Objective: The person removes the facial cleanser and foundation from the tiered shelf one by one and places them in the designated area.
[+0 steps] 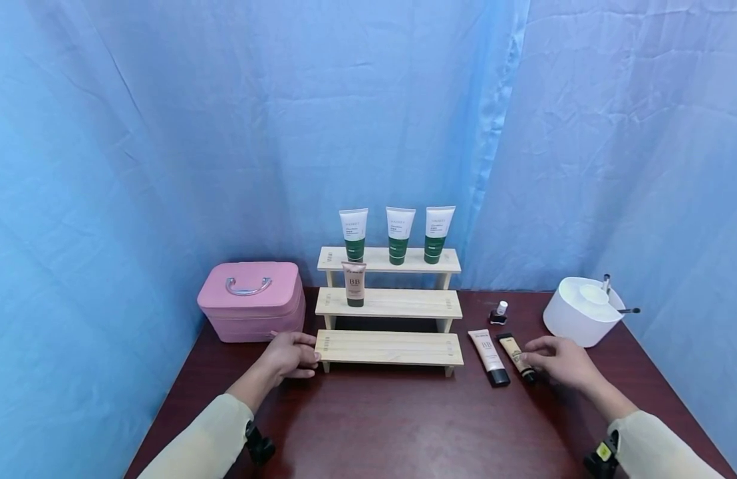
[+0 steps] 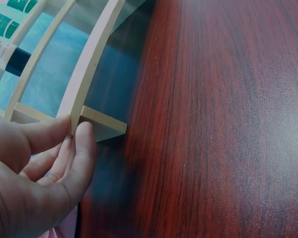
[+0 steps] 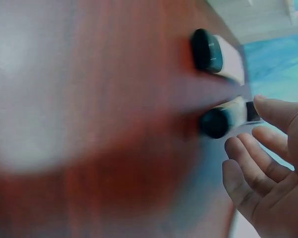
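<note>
My left hand [image 1: 292, 356] pinches the left end of the lowest step of a three-step wooden display stand [image 1: 392, 347], thumb on top and fingers at the end and underside, as the left wrist view shows. At the right, my right hand [image 1: 561, 362] hovers beside a small yellow-beige tube [image 1: 515, 356] with black ends, its fingers loosely bent and apart around it. In the right wrist view that tube's black cap [image 3: 215, 123] faces the camera, just past the fingertips. A pink BB cream tube [image 1: 487, 352] with a black cap lies to its left.
Three white-and-green tubes [image 1: 400, 233] stand on the top step, and a small BB tube [image 1: 355, 285] on the middle one. A pink case [image 1: 251, 299] sits left, a nail polish bottle [image 1: 498, 313] and white holder [image 1: 578, 309] with brushes right. Blue curtains [image 1: 368, 120] enclose the table.
</note>
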`<action>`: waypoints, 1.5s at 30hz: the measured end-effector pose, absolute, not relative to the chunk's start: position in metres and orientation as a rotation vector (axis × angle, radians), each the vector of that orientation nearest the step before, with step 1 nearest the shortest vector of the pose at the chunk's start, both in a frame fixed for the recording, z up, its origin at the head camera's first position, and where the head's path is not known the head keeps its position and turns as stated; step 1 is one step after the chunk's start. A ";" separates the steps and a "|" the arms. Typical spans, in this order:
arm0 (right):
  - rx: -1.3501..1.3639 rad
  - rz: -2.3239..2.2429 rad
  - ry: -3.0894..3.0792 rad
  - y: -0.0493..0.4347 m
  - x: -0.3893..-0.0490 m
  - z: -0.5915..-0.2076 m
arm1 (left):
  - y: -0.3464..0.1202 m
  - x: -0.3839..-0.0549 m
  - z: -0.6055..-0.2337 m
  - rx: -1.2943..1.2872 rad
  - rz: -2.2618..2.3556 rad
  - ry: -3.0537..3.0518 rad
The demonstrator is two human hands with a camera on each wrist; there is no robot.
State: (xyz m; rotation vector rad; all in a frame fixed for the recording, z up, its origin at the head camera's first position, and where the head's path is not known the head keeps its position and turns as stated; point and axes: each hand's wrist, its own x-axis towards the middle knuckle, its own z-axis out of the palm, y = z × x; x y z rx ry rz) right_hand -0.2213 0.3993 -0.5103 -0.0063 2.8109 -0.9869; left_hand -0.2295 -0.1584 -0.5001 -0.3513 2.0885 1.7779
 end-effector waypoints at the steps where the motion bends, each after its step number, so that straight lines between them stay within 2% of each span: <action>1: -0.049 -0.988 2.825 0.398 -0.224 -0.505 | -0.159 -0.230 -0.500 -0.352 1.780 2.086; 9: -0.315 -1.038 2.932 0.361 -0.246 -0.449 | -0.158 -0.233 -0.501 -0.344 1.790 2.078; 17: -0.377 -1.173 2.836 0.286 -0.264 -0.404 | -0.159 -0.230 -0.503 -0.324 1.816 2.066; 29: -0.599 -1.235 2.768 0.188 -0.289 -0.392 | -0.165 -0.229 -0.503 -0.301 1.833 2.012; 45: -0.651 -1.423 2.623 0.122 -0.303 -0.404 | -0.162 -0.229 -0.508 -0.290 1.875 1.988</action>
